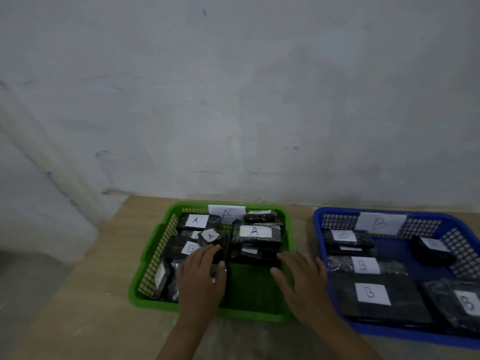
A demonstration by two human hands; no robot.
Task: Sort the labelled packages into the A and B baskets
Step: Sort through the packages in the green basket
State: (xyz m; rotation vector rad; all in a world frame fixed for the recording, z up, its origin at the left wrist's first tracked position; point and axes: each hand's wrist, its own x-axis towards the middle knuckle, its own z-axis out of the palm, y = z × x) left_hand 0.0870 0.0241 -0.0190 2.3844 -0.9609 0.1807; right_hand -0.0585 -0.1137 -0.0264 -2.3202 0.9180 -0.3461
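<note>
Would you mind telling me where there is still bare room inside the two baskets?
In the green basket, the bare floor is front right, between the left hand and right hand; its left and back are crowded. In the blue basket, a bare strip lies behind the middle B package; its front is packed.

— What are you looking at for surfaces?
— Your green basket (259, 318) is moulded plastic, smooth on the rim with a faint sheen, its walls an open lattice. Your blue basket (335, 289) is the same sort of plastic, a little glossier along the edge.
— And the packages?
— Your packages (384, 311) are black, wrapped in thin film that creases and catches light in places; the flat ones look almost matt. Each label (373, 293) is plain white paper, matt, with handwritten ink.
— The bench?
— Your table (85, 294) looks like pale wood with a faint grain, dull finish. The wall (233, 100) behind is painted plaster, matt, scuffed and uneven.
</note>
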